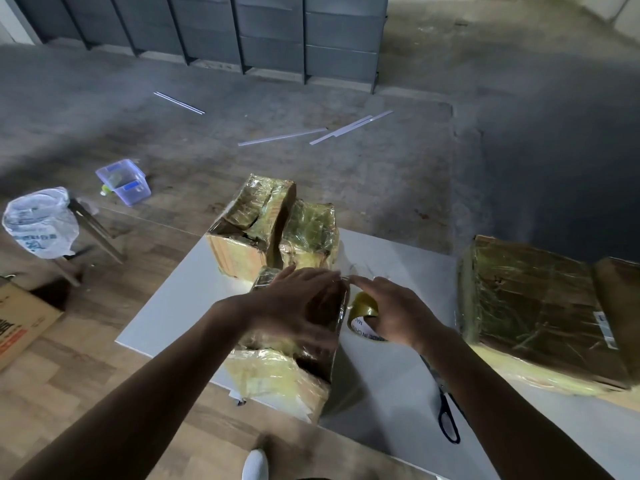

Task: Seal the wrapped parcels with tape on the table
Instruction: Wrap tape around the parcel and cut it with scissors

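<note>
White-shod foot (254, 464) at the bottom edge stands on the wood-plank floor (86, 393), just off the near edge of the white rectangular table top (391, 386).

Task items:
- Nearest film-wrapped brown cardboard parcel (287, 368) sits at the table's near-left edge. The left hand (294, 303) lies on its top face with fingers straight and spread, holding nothing; it is blurred.
- The right hand (391, 313) curls round a roll of yellowish clear tape (363, 313), just beside that parcel's right edge. Its forefinger points toward the left fingertips.
- Two smaller wrapped parcels (242, 230) stand side by side at the far corner, near the first.
- One large flat wrapped parcel (533, 313) occupies the right side and runs out of view.

Bare table surface lies between the nearest and the large parcel. Black-handled scissors (446, 410) lie there, partly under the right forearm.

Floor beyond the table – a clear plastic box (123, 181), a white plastic bag on a stool (40, 223), a brown carton (20, 323), pale loose strips (349, 128) and grey shelving (277, 32) at the far side.
</note>
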Action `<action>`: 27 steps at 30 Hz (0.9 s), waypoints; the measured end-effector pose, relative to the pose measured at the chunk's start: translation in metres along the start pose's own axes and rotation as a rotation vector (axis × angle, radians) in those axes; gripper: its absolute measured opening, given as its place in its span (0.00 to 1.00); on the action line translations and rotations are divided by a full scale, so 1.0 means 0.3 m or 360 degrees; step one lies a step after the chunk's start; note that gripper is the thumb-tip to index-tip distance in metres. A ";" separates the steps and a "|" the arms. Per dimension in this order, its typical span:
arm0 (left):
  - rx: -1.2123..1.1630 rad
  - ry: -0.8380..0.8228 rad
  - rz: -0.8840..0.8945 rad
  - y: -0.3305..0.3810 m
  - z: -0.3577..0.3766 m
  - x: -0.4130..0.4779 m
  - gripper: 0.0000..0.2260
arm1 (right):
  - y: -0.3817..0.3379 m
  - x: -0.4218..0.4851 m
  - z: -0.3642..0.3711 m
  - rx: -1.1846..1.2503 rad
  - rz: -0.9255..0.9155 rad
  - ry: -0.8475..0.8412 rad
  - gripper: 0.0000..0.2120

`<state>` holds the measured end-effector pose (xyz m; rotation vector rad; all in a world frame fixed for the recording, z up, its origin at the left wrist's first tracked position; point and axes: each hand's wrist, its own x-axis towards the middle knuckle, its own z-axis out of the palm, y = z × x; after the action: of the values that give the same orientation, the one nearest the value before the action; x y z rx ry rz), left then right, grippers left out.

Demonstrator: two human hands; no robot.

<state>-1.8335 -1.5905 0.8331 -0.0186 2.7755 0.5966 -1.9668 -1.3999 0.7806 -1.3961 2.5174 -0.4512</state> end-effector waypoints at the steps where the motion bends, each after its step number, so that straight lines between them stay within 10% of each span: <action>1: -0.0033 0.0065 -0.0113 0.022 0.003 0.015 0.43 | -0.005 -0.001 0.007 0.0001 0.0003 0.0001 0.37; 7: 0.0295 0.0412 -0.0411 0.140 0.099 0.105 0.27 | 0.007 -0.014 0.047 0.0033 -0.0005 0.0072 0.34; 20: 0.0132 0.0448 -0.0710 0.114 0.071 0.197 0.26 | 0.053 -0.090 0.122 0.0940 0.0287 0.0307 0.34; 27: 0.0208 0.0576 -0.0671 0.111 0.090 0.193 0.16 | 0.075 -0.111 0.107 0.0280 0.0209 0.0161 0.34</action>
<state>-1.8835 -1.5464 0.8061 -0.7298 3.0060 0.3248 -1.9561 -1.3653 0.7442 -1.1637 2.5566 -0.7142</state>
